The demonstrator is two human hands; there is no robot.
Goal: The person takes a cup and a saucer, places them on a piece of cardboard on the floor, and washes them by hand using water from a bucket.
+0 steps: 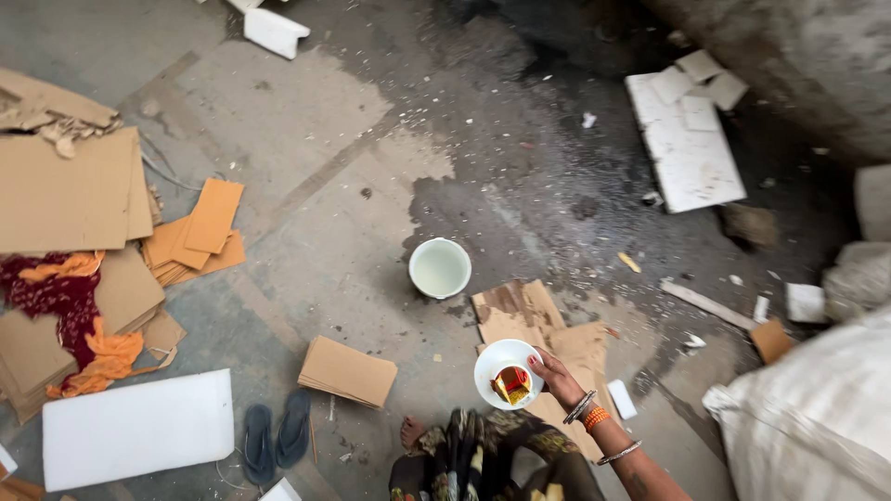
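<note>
The right hand (555,376) holds a small round white plate (507,373) with a shiny red-and-gold packet (511,384), fingers gripping its rim. A round white bowl (440,268) sits at eleven o'clock on the floor (306,167).

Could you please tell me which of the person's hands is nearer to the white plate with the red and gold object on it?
Right. The right hand grips the white plate by its edge; the left hand is out of view.
</note>
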